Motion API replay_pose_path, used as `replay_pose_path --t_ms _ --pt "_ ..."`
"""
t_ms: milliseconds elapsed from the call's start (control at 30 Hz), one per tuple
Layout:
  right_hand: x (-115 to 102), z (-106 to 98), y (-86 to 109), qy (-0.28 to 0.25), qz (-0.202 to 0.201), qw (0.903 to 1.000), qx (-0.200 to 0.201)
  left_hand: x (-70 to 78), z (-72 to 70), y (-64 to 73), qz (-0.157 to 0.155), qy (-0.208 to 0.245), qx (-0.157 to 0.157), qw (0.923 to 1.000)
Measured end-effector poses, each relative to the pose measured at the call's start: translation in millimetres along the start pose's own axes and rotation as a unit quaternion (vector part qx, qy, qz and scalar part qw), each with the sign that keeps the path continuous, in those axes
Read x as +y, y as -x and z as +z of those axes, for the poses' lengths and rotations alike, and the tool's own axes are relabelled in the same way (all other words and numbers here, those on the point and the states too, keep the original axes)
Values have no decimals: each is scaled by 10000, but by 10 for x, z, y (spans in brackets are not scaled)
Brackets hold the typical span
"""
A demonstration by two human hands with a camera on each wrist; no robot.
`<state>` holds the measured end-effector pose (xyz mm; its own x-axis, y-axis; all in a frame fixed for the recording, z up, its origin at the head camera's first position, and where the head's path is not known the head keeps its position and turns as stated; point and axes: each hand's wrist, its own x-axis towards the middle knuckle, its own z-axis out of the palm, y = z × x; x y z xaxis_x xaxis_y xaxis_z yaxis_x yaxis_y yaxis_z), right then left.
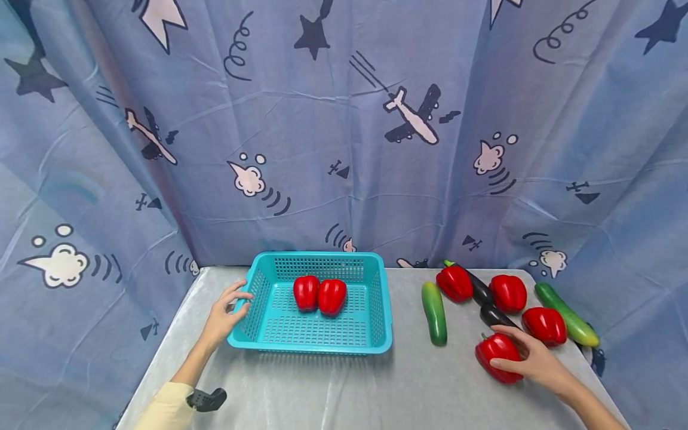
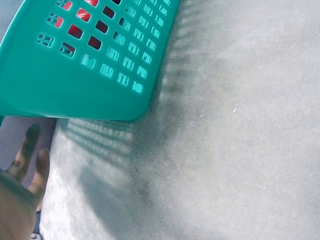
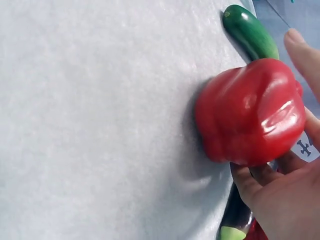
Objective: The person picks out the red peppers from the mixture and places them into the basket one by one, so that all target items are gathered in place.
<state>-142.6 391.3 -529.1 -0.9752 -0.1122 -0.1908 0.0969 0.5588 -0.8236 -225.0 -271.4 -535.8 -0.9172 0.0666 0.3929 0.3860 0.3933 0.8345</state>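
Observation:
My left hand [image 1: 222,318] is at the left end of a turquoise plastic basket [image 1: 309,347], its fingers loosely bent near the rim. Nothing is held in it; in the left wrist view its fingers [image 2: 41,170] are apart from the basket wall [image 2: 75,95]. Two red bell peppers [image 1: 332,297] lie side by side inside the basket. On the right, my right hand [image 1: 537,361] spreads around another red bell pepper [image 1: 497,352]. In the right wrist view, fingers run along the lower side of this pepper [image 3: 250,115], while the thumb [image 3: 302,55] stands off from it.
More red bell peppers [image 1: 544,326], dark eggplants [image 1: 495,315] and a green cucumber [image 1: 564,313] cluster at the table's right side. Another cucumber [image 1: 434,313] lies between basket and cluster. A patterned blue curtain [image 1: 322,149] hangs behind the grey-white tabletop [image 1: 344,394].

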Motion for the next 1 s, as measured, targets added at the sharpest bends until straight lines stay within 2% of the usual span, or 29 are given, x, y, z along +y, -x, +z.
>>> replay_pose_path --t_ms 200,367,700,867,1000 --pt "17 23 -13 105 41 9999 8 206 -9 12 74 -118 -38 9999" --pt "39 42 -37 280 66 9996 50 267 -17 8 58 61 -64 9999" --pt "-9 78 -133 260 115 9996 12 262 -34 7 -19 230 -118 9997" --pt "-97 100 -191 229 -15 9997 110 267 -35 8 -14 218 -106 9997" --pt "-202 128 -220 4 13 9999 131 262 -34 9 -39 221 -101 9997"
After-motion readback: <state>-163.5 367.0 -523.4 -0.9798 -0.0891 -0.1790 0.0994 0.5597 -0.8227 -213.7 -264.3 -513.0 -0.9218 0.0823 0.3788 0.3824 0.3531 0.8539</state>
